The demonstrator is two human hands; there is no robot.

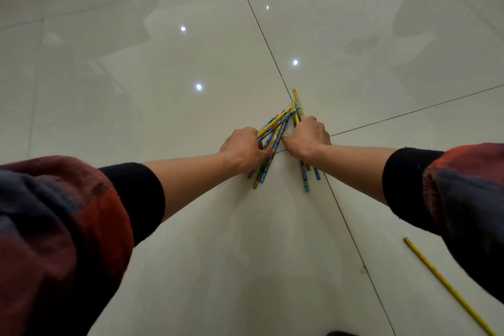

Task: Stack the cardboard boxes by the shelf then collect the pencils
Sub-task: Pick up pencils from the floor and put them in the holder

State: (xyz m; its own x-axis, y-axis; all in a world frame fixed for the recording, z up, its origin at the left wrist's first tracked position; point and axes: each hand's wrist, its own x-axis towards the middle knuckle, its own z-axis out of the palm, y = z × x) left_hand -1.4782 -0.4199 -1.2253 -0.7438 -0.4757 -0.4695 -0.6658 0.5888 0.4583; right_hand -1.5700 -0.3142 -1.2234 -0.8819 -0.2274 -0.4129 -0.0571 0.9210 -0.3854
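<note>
Pencils [275,135]: a loose, crossed fan of yellow and blue sticks lying on the glossy tiled floor [136,63], pinned between both hands.
Left hand [241,148]: grip curled closed around the left part of the bunch.
Right hand [308,138]: grip closed over the right part.
Stray pencil [447,285]: alone on the floor, well apart at lower right.
Handling: light, stiff, round, likely to roll on slick tile; best squeezed together mid-length.

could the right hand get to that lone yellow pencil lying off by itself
Probably yes. The lone yellow pencil lies on bare floor under the right forearm, with nothing around it, but the right hand is busy with the pencil pile.
</note>
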